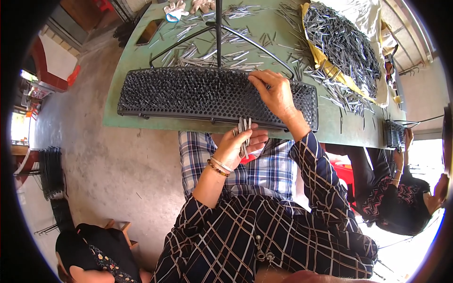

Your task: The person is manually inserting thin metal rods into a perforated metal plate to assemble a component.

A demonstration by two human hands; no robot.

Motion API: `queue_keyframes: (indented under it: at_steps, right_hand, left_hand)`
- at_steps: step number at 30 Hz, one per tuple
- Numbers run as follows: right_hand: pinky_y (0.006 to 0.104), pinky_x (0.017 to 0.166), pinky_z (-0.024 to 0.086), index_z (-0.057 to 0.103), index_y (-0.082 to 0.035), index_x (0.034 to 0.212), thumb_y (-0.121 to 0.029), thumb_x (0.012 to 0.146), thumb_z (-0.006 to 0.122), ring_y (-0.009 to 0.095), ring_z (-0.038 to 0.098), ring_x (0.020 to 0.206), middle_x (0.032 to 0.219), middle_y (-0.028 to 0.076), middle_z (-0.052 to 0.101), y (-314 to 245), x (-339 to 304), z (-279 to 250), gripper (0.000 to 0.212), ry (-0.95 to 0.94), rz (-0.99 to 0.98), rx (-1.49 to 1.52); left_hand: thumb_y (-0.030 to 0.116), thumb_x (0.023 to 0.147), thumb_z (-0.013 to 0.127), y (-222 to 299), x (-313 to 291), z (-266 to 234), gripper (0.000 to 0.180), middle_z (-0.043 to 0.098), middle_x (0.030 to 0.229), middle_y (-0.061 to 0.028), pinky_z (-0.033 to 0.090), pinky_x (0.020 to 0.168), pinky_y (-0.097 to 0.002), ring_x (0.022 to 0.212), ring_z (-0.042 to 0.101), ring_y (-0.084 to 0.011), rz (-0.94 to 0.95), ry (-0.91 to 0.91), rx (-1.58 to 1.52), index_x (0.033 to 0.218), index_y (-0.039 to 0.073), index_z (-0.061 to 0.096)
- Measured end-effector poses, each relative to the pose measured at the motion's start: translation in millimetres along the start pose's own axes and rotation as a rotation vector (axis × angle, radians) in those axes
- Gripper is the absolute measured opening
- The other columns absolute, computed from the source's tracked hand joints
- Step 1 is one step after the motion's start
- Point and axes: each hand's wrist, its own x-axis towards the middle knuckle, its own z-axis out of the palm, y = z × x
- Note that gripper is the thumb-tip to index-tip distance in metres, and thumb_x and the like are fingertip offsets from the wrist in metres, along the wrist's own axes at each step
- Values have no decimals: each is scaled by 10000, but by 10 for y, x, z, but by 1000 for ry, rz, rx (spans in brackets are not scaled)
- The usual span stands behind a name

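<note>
My L hand (240, 144) grips a small bunch of metal rods (244, 135), thumb over them, other fingers half open, just below the black rack (264, 109) at the near edge of the green table (174, 123). My R hand (276, 94) is over the rack's R part, fingers bent, tips close to the holes; can't tell if a rod's betw. them. Step in hand, I'd guess: filling holes 1 by 1; L & middle bristle w/ rods, near rows & R end look mostly bare. Next move prob. calls for 1 rod lined up over a bare hole. Brands, labels, writing: none I can read.
</note>
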Motion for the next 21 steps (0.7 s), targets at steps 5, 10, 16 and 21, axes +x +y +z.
queue_keyframes:
  at_steps: [5, 10, 16, 21]
  right_hand:
    - [353, 712, 459, 670, -33, 910, -129, 813, 642, 278, 618, 757, 852, 110, 654, -2, -43, 55, 139, -27, 5, -16]
    - [364, 702, 462, 673, -53, 939, -126, 799, 655, 285, 596, 734, 863, 96, 611, 48, -93, 98, 159, -87, -93, -33]
    - [367, 682, 462, 676, -67, 945, -122, 790, 659, 266, 579, 742, 897, 74, 568, -59, 11, 90, 165, -48, -84, -80]
    - [342, 697, 431, 678, -84, 902, -128, 788, 652, 224, 572, 745, 880, 46, 565, -15, 107, 124, 125, -184, -239, -216]
  left_hand:
    - [90, 927, 465, 7, 1, -13, 282, 582, 1110, -256, 549, 822, -382, 1002, 617, -309, -12, -12, 0, 1167, -57, 486]
    - [99, 944, 441, 5, -2, -21, 277, 578, 1114, -245, 546, 836, -371, 1011, 613, -306, -33, -18, 15, 1180, -44, 469]
    - [82, 936, 443, -22, 9, -42, 279, 585, 1104, -249, 549, 822, -379, 989, 622, -305, -27, -25, -23, 1170, -65, 479]
    - [78, 935, 441, -25, 12, -29, 285, 585, 1104, -252, 550, 818, -379, 985, 624, -308, -38, -25, -30, 1180, -66, 473]
